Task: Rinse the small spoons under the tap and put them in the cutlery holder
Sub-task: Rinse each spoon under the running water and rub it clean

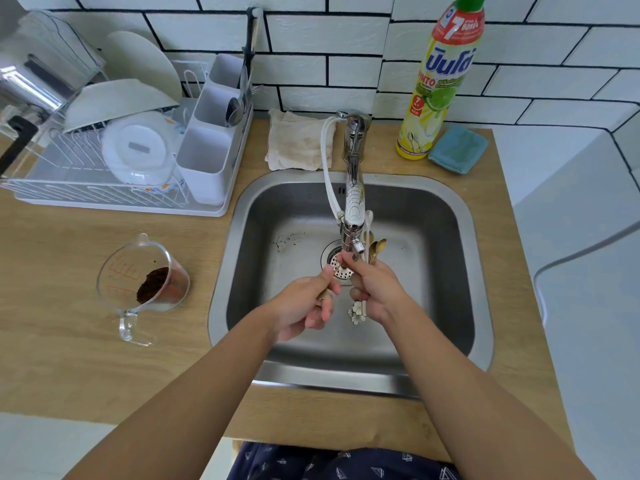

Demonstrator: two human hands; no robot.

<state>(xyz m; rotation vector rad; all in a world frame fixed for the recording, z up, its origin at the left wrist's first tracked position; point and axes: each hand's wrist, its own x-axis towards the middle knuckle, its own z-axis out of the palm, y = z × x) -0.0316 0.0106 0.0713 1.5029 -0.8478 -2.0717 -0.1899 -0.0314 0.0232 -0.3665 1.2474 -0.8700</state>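
Over the steel sink [446,237], my right hand [372,291] grips a bunch of small gold spoons [375,247]; their bowls stick up beside the tap spout [353,220] and a flower-shaped handle end hangs below the fist. My left hand [304,306] pinches one thin gold spoon [334,271] whose tip reaches under the spout, where my right fingertips touch it. The white cutlery holder [207,161] stands at the right end of the dish rack, with some cutlery in its far compartments.
A white dish rack [86,188] with plates and a lid sits at the left. A glass measuring jug [145,282] with dark grounds stands on the wooden counter. A folded cloth [298,143], a dish soap bottle [436,84] and a blue sponge [457,148] lie behind the sink.
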